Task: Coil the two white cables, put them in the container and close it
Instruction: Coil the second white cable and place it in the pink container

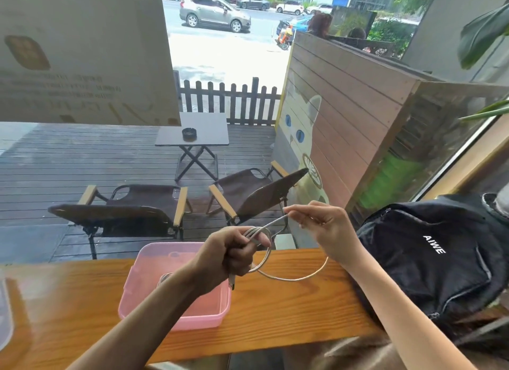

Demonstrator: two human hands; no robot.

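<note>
My left hand (234, 252) grips the gathered loops of the white cable (292, 278) above the pink container (176, 321); my right hand (319, 226) pinches the strand farther right. If my left grip loosens, I judge the loops spring apart and the loose plug drags them down.

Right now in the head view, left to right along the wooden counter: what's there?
Clear lid at the left edge → pink container → left hand gripping the coiled white cable → right hand pinching the cable's free length → black backpack.
</note>
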